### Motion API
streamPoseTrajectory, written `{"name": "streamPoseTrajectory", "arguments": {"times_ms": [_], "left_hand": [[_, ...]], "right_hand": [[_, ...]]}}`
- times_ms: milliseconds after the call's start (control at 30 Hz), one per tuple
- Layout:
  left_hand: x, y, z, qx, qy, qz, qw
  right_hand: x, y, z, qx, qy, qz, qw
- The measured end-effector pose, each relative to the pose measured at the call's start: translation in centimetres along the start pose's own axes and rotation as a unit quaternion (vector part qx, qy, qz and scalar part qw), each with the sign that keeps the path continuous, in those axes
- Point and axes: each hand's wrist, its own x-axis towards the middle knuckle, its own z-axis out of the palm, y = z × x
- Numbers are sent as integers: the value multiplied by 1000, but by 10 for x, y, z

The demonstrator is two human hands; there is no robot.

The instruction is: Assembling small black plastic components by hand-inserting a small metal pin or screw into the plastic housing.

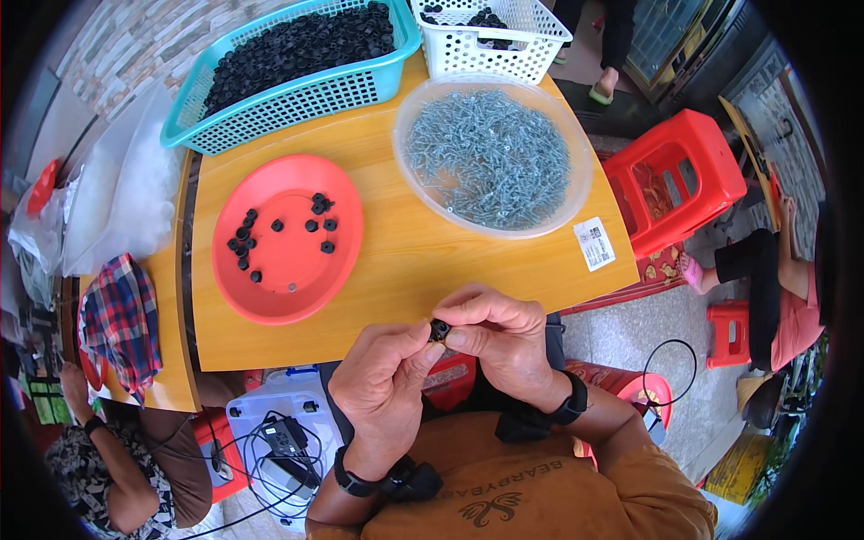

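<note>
Just off the table's front edge, a small black plastic part (439, 329) is pinched between the fingertips of both my hands. My left hand (382, 373) closes on it with thumb and forefinger, and my right hand (504, 342) grips its other side. Fingers cover much of the part. A round red plate (301, 301) lies ahead to the left, with several similar black parts (241, 245) scattered on it. Farther right stands a translucent bowl (583, 171) holding a heap of silvery screws (490, 157).
At the table's (405, 261) far side stand a teal basket (297, 110) full of black parts and a white basket (490, 56). A paper label (594, 244) lies near the right edge. A red stool (675, 180) stands beyond it. Other people sit at left and right.
</note>
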Motion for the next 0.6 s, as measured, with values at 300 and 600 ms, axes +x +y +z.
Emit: {"name": "streamPoseTrajectory", "arguments": {"times_ms": [300,600], "left_hand": [[-1,-6,1,-27,-3,-30,999],[-5,-18,4,-158,32,-66,985]], "right_hand": [[1,1,1,-114,-1,-78,990],[2,-3,2,-238,-16,-158,958]]}}
